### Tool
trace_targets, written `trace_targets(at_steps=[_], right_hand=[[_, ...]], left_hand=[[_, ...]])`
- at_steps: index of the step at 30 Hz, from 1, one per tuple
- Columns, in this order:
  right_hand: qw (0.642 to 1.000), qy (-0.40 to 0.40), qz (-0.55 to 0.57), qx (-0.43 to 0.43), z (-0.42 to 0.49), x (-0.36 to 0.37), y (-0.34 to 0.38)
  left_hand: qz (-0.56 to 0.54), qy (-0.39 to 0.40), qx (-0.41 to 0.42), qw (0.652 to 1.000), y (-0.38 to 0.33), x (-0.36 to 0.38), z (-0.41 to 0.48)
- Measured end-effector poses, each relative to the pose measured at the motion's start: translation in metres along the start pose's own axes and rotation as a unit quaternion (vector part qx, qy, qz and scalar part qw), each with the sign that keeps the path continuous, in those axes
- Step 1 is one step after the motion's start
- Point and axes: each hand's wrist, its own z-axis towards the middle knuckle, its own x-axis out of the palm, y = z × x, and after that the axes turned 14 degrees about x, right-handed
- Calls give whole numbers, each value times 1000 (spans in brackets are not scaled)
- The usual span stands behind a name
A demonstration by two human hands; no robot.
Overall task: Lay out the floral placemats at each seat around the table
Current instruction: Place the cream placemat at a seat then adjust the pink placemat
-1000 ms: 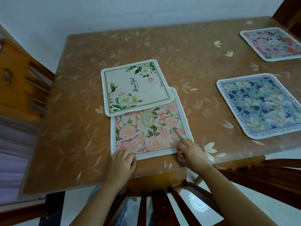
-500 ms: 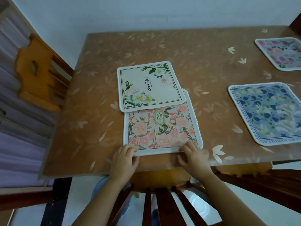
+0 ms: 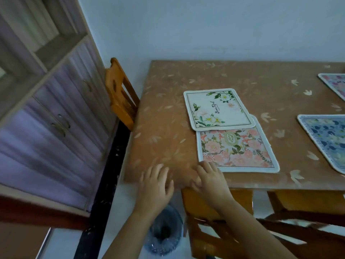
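Brown leaf-patterned table [image 3: 164,143] fills my feed, and on it the pink floral placemat [image 3: 237,148] lies flat just inside the near edge. The white floral placemat [image 3: 218,107] overlaps its far edge, a blue placemat [image 3: 324,139] sits well apart to its right, and a fourth placemat [image 3: 334,85] lies farther back on that side. I see the right hand [image 3: 211,181] with fingers spread and straight, its fingertips [image 3: 203,168] over the pink floral placemat's near left corner and gripping nothing, though I cannot tell whether they press down. Just left of that corner the left hand [image 3: 155,186] is likewise spread, palm down over the table's edge, holding nothing.
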Motion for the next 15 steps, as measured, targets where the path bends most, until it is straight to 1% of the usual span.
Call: trace_targets(at_steps=[3, 8, 12, 15], right_hand=[[1000, -13, 10, 10, -16, 7, 60], [1000, 2, 25, -8, -31, 21, 144], [999, -14, 28, -29, -28, 24, 189], [999, -15, 21, -23, -13, 26, 214]], left_hand=[[3, -18, 0, 1000, 30, -29, -34], [15, -36, -13, 999, 70, -69, -77], [25, -45, -7, 999, 97, -86, -88], [19, -54, -5, 998, 119, -90, -86]])
